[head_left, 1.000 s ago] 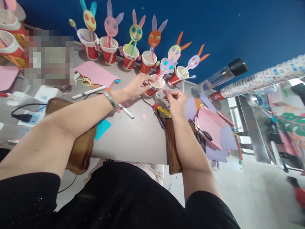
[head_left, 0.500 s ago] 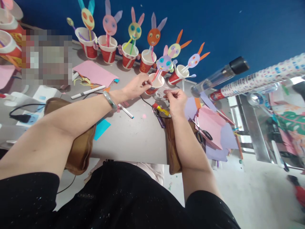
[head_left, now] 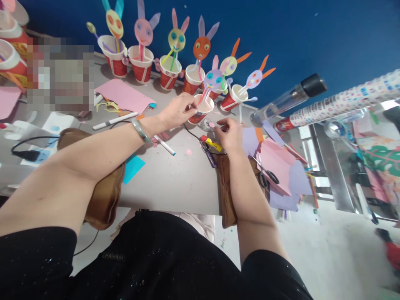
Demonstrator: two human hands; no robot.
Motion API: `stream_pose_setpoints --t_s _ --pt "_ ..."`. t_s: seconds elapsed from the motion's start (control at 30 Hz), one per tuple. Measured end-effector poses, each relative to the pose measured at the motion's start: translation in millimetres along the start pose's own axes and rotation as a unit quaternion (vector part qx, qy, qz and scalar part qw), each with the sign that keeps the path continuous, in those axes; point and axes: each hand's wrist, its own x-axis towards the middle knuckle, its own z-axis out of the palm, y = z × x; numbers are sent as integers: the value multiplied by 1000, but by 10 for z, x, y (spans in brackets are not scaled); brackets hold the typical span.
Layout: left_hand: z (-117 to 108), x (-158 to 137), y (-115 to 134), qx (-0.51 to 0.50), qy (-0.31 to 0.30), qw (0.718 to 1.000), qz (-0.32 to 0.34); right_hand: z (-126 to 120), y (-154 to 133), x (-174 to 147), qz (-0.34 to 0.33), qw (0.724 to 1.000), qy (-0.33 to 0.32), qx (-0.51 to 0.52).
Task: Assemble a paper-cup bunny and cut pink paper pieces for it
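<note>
My left hand (head_left: pixel 181 110), a bracelet on its wrist, has thumb and fingers closed at the left rim of a red-and-white paper cup (head_left: pixel 197 118). A purple paper rabbit face (head_left: pixel 213 79) with pink ears rises from this cup on pinkish straws. To the cup's right, my right hand (head_left: pixel 230 132) is open, with a gap between thumb and forefinger. Just left of those fingers lies a clear, round tape-like roll (head_left: pixel 206 124), with a small pink paper piece (head_left: pixel 211 125) over it. A yellow-and-red glue gun-like tool (head_left: pixel 212 143) rests below, beside a black cord.
Several rabbit cups (head_left: pixel 141 68) line the blue wall. Pink paper (head_left: pixel 125 95) and a white marker (head_left: pixel 115 121) lie left, a blue paper piece (head_left: pixel 133 168) in front. Scissors (head_left: pixel 268 173) rest on coloured sheets at right. Brown pads (head_left: pixel 106 200) lie under my forearms.
My right hand has opened its pinch and drawn slightly right and down, and the pink piece shows by the roll. The rabbit face has tipped slightly left, its ears lower.
</note>
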Motion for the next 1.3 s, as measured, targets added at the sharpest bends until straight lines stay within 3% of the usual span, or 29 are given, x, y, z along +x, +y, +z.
stream_pose_setpoints --t_s 0.13,0.3,0.67,0.87,1.0,1.17,1.3 --pt "-11 -16 15 18 -7 1000 0 12 -33 -6 -64 983 -44 -164" --pt "-42 -26 45 26 -12 1000 -2 39 -84 8 -95 957 -87 -260" --pt "0 -48 -10 21 -16 1000 -10 70 -42 57 -131 951 -91 -267" --pt "2 -38 -20 14 -13 1000 -13 26 -24 33 -106 979 -48 -165" --pt "-1 -37 -20 14 -9 1000 -13 -41 -14 12 -41 999 -11 0" --pt "-3 -45 -12 10 3 1000 -21 -45 -25 -8 43 976 35 210" --pt "2 -51 0 3 8 999 -40 -6 -103 -29 72 951 37 297"
